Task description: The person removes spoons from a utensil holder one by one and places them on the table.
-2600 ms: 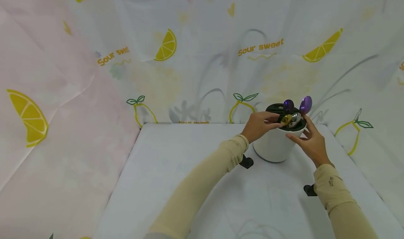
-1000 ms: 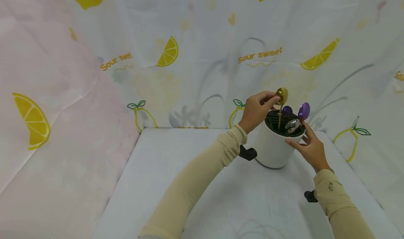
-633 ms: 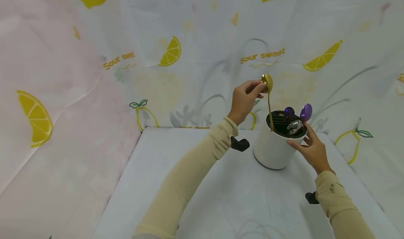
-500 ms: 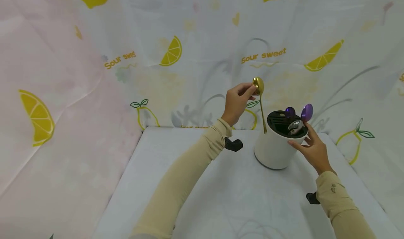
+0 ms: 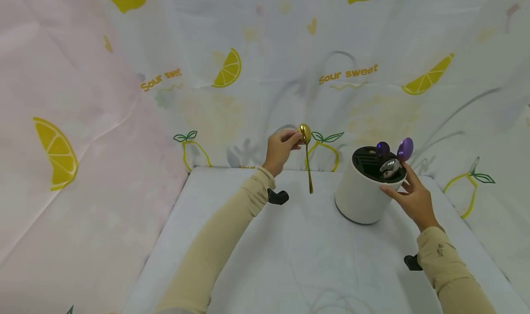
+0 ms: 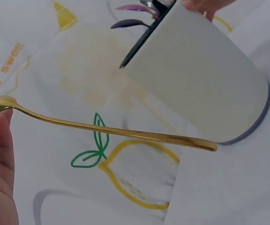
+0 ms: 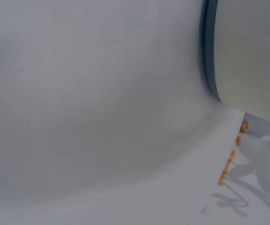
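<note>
My left hand (image 5: 280, 152) pinches a gold spoon (image 5: 308, 166) by its bowl, left of the utensil holder. The spoon's long handle hangs down over the table; in the left wrist view the gold spoon (image 6: 111, 131) shows along its whole handle. A white cylindrical utensil holder (image 5: 358, 199) with a black slotted top stands at the right. Gripping its right side near the rim is my right hand (image 5: 415, 201), thumb on the front. Bowls up in the slots are a purple spoon (image 5: 405, 149), a darker purple spoon (image 5: 382, 149) and silver spoons (image 5: 390, 166).
A white table (image 5: 298, 249) lies under both arms, its back edge meeting a lemon-print cloth backdrop (image 5: 269, 97). A black device piece sticks out at each wrist, one by the left cuff (image 5: 278, 197). The holder's dark base (image 7: 210, 51) shows in the right wrist view.
My left hand has lifted the gold spoon out of the holder, then carried it left and lower. The right hand has stayed on the holder's side.
</note>
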`<state>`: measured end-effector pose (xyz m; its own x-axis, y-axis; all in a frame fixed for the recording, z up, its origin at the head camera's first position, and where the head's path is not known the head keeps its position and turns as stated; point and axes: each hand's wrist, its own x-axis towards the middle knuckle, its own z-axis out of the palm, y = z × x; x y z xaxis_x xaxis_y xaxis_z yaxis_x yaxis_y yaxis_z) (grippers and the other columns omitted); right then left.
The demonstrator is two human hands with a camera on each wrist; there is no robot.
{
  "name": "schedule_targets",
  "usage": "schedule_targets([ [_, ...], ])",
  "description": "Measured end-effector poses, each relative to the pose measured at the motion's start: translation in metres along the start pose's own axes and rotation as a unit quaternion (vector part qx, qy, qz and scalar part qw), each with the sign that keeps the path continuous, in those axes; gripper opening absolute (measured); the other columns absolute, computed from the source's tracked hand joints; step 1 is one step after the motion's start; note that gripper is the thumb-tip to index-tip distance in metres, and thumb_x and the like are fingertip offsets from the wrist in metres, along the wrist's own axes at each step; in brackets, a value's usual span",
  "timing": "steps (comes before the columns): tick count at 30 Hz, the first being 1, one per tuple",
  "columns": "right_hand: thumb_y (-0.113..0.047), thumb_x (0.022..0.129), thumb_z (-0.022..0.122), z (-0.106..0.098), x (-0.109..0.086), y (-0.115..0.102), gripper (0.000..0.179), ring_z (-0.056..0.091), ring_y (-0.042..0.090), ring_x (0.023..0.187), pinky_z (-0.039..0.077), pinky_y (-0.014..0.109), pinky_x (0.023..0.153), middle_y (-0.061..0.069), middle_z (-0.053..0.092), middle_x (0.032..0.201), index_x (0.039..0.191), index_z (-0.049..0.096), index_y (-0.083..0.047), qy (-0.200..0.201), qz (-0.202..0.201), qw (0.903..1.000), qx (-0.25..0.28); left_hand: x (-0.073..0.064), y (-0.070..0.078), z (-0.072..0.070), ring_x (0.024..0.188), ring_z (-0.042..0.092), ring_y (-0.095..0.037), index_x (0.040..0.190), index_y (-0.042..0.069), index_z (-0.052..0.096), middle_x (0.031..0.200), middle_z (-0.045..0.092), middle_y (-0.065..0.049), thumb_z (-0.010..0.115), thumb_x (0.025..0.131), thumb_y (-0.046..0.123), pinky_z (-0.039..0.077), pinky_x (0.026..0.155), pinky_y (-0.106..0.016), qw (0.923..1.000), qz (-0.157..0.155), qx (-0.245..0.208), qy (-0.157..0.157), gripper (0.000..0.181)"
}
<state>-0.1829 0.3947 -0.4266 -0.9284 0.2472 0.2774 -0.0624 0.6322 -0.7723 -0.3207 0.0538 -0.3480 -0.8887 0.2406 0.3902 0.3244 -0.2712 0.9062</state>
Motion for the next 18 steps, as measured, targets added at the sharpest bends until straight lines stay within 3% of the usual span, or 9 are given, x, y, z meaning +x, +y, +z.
schedule_targets([
  [6, -0.035, 0.072, 0.070, 0.000, -0.002, 0.000, 0.085, 0.038, 0.038, 0.116, 0.042, 0.052, 0.080, -0.017, 0.020, 0.140, 0.135, 0.015, -0.045, 0.001, 0.000, 1.0000, 0.004, -0.008, -0.022, -0.010, 0.079, 0.062, -0.023, 0.097, 0.002, 0.062, 0.088, 0.063, -0.014, 0.063, 0.080, 0.019, 0.053, 0.071, -0.032, 0.9982, -0.048, -0.019, 0.032, 0.024],
  [18, -0.036, 0.072, 0.070, 0.000, -0.002, -0.001, 0.086, 0.036, 0.040, 0.116, 0.041, 0.054, 0.080, -0.017, 0.018, 0.140, 0.135, 0.013, -0.046, -0.004, 0.005, 1.0000, 0.004, -0.022, -0.054, -0.026, 0.078, 0.062, -0.024, 0.099, -0.002, 0.062, 0.089, 0.062, -0.017, 0.063, 0.080, 0.013, 0.052, 0.072, -0.031, 0.9884, -0.140, -0.041, 0.045, 0.024],
])
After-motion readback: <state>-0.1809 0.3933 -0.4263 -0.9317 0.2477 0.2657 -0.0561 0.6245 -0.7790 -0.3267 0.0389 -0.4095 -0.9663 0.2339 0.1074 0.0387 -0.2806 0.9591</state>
